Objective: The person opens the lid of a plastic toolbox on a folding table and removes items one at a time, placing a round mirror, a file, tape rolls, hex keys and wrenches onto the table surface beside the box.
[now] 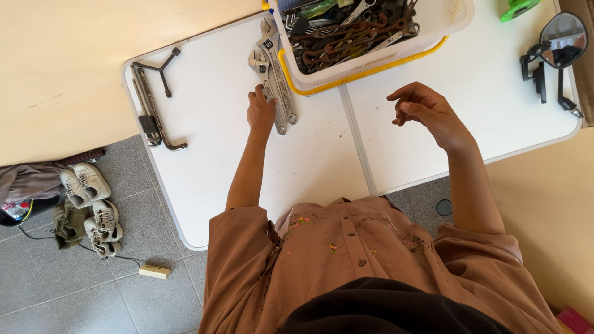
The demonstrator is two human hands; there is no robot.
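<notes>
My left hand (260, 112) rests on the white folding table (210, 167), its fingertips touching the handle of the smaller of two adjustable wrenches (266, 77) that lie side by side. The larger adjustable wrench (279, 74) lies just to its right, against a white basket (377, 59) with a yellow rim, filled with several rusty spanners and tools. My right hand (424, 111) hovers above the right half of the table, fingers loosely curled and apart, holding nothing.
A Y-shaped socket wrench (162, 69) and a long bent bar tool (151, 111) lie at the table's left edge. A black mirror (560, 46) and a green object (518, 8) sit at the far right. Shoes (90, 207) and a cable lie on the grey tiled floor.
</notes>
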